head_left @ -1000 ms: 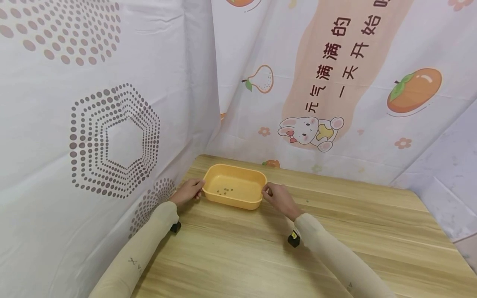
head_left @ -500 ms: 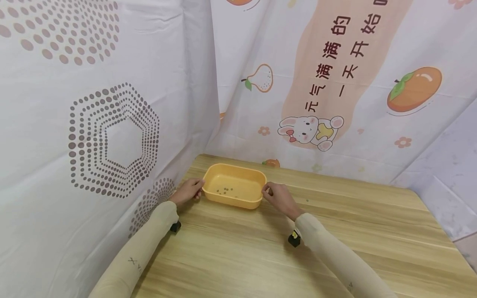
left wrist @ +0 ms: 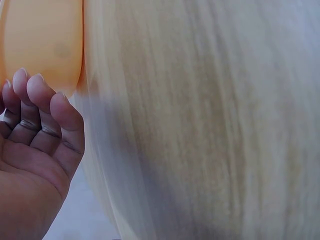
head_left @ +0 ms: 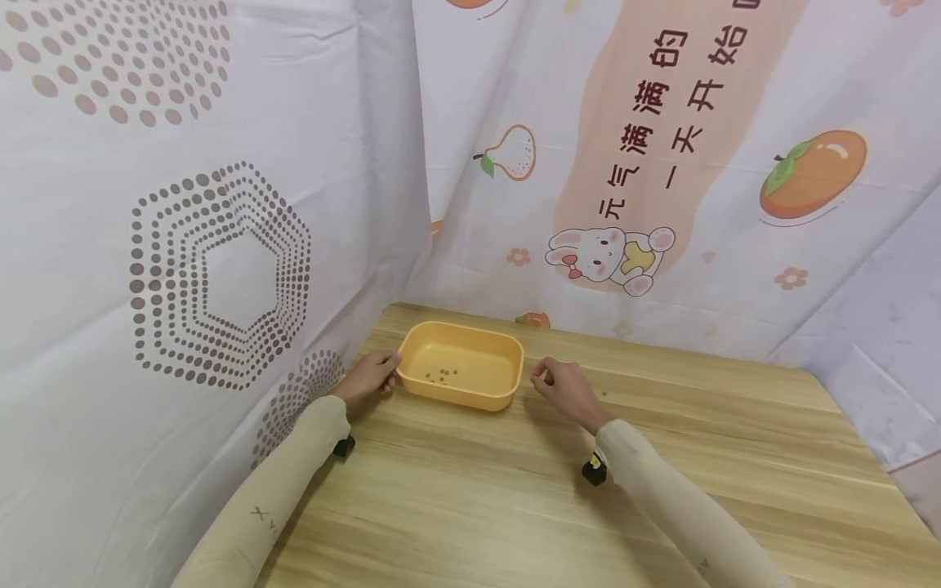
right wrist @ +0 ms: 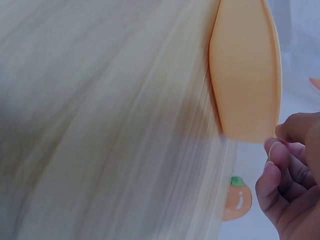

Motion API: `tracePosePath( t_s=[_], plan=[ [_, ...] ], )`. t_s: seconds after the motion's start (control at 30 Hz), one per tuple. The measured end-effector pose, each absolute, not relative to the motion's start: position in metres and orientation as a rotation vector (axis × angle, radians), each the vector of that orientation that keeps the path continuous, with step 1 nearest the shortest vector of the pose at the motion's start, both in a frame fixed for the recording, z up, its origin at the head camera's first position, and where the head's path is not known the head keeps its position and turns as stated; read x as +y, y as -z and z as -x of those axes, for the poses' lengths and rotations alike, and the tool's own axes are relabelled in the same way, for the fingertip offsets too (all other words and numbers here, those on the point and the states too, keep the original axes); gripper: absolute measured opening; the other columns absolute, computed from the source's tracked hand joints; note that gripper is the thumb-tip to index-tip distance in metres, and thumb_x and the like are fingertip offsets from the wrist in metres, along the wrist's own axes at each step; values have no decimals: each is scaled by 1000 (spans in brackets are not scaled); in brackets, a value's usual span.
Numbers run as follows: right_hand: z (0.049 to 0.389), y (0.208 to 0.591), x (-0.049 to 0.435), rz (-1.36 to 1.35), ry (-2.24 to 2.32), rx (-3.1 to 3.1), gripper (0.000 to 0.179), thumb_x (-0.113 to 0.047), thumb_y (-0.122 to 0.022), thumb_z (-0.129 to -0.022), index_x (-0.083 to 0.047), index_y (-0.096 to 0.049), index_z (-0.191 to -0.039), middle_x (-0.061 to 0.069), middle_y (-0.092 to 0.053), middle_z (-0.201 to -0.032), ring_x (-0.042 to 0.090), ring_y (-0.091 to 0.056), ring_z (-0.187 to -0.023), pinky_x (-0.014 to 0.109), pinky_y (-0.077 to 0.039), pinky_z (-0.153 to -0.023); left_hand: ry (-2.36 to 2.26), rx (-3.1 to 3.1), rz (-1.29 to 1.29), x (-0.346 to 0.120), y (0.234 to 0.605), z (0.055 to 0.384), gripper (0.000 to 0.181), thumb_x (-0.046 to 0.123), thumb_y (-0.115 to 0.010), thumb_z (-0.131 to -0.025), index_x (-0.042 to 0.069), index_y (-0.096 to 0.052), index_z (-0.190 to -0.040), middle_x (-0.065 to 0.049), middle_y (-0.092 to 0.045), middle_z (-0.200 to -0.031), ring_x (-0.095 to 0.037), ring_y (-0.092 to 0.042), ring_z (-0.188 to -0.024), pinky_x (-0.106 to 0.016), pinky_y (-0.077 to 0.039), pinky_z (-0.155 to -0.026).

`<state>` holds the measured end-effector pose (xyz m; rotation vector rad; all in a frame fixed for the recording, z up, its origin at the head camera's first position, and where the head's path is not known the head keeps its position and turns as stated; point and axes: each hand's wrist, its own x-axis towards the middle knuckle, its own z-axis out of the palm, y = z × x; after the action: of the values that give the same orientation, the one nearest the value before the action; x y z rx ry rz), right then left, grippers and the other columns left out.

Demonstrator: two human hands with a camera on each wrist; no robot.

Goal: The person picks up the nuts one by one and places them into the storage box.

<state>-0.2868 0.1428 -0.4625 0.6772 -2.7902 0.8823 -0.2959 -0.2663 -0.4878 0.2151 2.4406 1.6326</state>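
Observation:
A yellow rectangular plastic basin (head_left: 459, 398) stands on the wooden table near the back left. Several small dark round bits (head_left: 443, 374), too small to identify, lie on its floor. My left hand (head_left: 370, 376) grips the basin's left end at the rim; in the left wrist view its bent fingertips (left wrist: 37, 90) are at the outer wall, the thumb mostly hidden. Just beyond the opposite end, my right hand (head_left: 569, 392) hovers a short way from the wall, fingers loosely curled, with thumb and forefinger close together. No object shows between them.
One tiny dark bit (head_left: 604, 394) lies on the wooden table (head_left: 470, 498) right of the right hand. A white dotted curtain (head_left: 243, 269) hangs close along the left side, and a printed fruit curtain (head_left: 529, 212) hangs behind the table. Both wrists carry small black cameras.
My right hand has let go of the basin's right end and moved a little to the right. The left hand and the basin keep their places.

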Motion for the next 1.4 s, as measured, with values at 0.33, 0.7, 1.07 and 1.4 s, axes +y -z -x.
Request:
tracePosePath(
  t_s=[0.33, 0.7, 1.07, 1.4],
  plan=[
    [290, 467, 170, -625, -873, -2807, 9, -14, -70, -98, -5, -71, -98, 0, -70, -73, 9, -59, -59, 27, -49, -54, -1631, 2440, -203, -265, 489, 298, 36, 28, -41, -114, 0, -57, -99, -6, -56, -77, -14, -53, -64, -26, -49, -57],
    [291, 472, 210, -528, -795, -2838, 8, -12, -70, -97, -4, -70, -97, 4, -69, -75, 13, -59, -65, 33, -49, -60, -1624, 2454, -192, -263, 485, 296, 39, 29, -42, -114, -5, -58, -103, -7, -56, -78, -15, -52, -65, -26, -49, -57],
    [287, 480, 255, -422, -772, -2887, 13, -12, -65, -98, -1, -70, -102, 8, -70, -80, 18, -63, -69, 36, -51, -62, -1612, 2467, -199, -261, 486, 296, 36, 27, -41, -114, -1, -58, -99, -8, -57, -78, -16, -53, -65, -26, -49, -57],
    [285, 491, 285, -442, -690, -2841, 7, -6, -68, -96, 0, -72, -95, 11, -71, -85, 24, -66, -74, 39, -53, -63, -1609, 2471, -188, -261, 484, 294, 34, 25, -41, -114, 1, -58, -97, -12, -58, -80, -16, -53, -66, -26, -50, -58]
  ],
)
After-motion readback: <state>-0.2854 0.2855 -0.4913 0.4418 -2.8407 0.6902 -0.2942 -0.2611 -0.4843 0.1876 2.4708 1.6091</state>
